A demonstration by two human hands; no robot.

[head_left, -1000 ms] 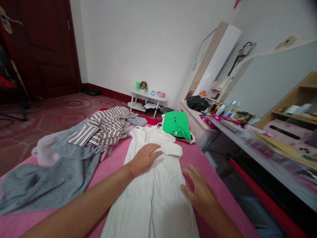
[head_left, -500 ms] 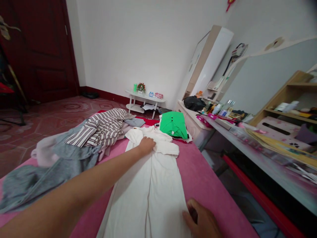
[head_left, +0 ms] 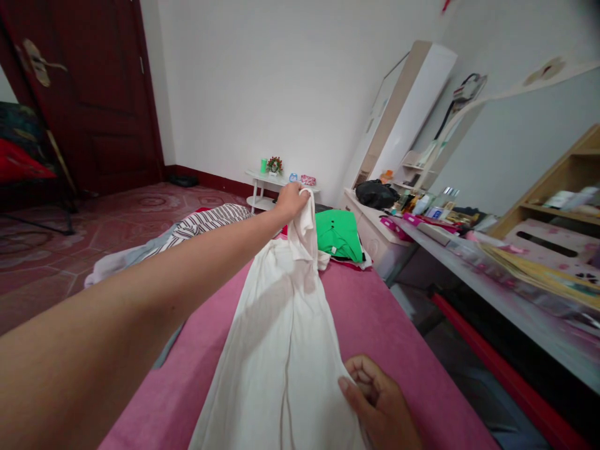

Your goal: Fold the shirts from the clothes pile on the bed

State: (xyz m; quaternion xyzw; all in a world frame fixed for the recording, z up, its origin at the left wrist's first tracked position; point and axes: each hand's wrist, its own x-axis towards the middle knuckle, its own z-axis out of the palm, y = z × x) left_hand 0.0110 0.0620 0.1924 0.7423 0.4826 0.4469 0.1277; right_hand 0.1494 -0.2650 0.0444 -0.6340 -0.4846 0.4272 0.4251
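- Pinching the far end of the white garment [head_left: 267, 325], my left hand [head_left: 294, 200] partly blocks the white table [head_left: 255, 202].
- Right of those fingers, a green shirt [head_left: 337, 231]; left, striped clothing [head_left: 218, 217].
- My right hand [head_left: 377, 397] curls at the garment's edge; whether it grips, I can't tell.
- Well right of it, a clear box [head_left: 506, 284] holds yellow papers [head_left: 539, 272].

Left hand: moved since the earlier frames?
Yes. The left hand has gone up in view: before, it showed below the small white table; now it overlaps that table, holding up part of the white garment.
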